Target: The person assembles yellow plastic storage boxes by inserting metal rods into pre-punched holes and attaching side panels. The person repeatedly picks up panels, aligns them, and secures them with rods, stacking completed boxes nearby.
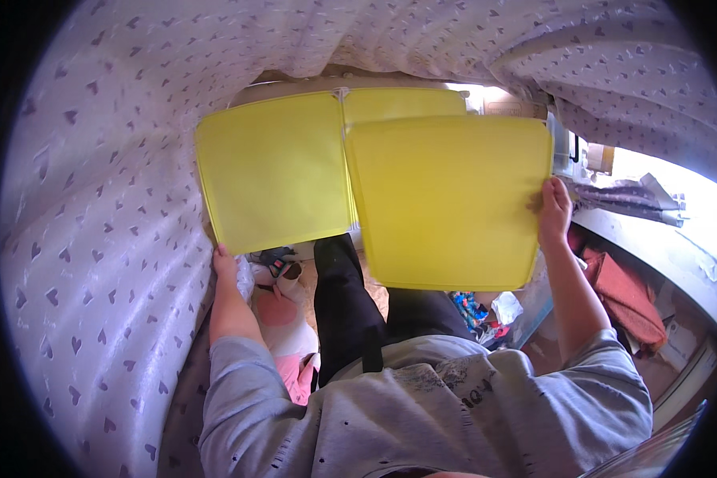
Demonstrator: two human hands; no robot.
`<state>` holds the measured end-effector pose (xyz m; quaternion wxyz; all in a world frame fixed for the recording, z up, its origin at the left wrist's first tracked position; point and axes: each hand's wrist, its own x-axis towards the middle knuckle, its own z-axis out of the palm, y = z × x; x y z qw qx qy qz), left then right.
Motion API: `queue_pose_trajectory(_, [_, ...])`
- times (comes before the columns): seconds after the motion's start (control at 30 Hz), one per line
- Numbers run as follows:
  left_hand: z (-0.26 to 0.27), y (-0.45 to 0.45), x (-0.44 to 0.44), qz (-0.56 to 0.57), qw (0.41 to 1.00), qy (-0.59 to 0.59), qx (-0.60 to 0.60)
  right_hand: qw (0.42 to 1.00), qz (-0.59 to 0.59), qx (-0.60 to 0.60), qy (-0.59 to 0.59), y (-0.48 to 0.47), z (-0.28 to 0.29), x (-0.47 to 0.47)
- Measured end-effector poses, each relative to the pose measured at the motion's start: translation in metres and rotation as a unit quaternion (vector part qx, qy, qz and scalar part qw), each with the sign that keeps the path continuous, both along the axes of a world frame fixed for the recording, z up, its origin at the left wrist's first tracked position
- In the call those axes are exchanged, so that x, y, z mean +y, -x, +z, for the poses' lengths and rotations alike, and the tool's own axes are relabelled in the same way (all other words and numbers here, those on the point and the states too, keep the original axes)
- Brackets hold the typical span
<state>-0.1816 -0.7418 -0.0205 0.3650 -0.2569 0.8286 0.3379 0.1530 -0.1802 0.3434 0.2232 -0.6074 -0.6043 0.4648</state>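
My left hand (225,263) grips the lower left corner of a yellow plastic panel (275,173), whose right edge meets white connectors. My right hand (555,209) holds the right edge of another yellow panel (451,203), its fingers partly behind it. This right panel overlaps a further yellow panel (403,103) at the back and tilts a little against the left one. A white connector (340,93) sits at the top where the left and back panels meet. Whether the right panel is joined to the others I cannot tell.
A heart-patterned curtain (95,251) hangs at the left and across the top. On the right are a white ledge (663,245) with a folded item on it and a reddish cloth (624,299) below. A pink and white plush toy (281,316) lies by my legs.
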Motion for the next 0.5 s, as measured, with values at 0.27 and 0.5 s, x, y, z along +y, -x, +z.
queue_pose_trajectory(0.27, [0.03, -0.021, 0.052, 0.309, 0.946, -0.042, 0.088, 0.981, -0.144, 0.015, 0.127, -0.034, -0.142, 0.015])
queue_pose_trajectory(0.5, [0.095, -0.131, 0.165, 0.331, 0.925, -0.129, -0.133, 0.954, -0.213, 0.087, 0.19, -0.158, -0.19, 0.003])
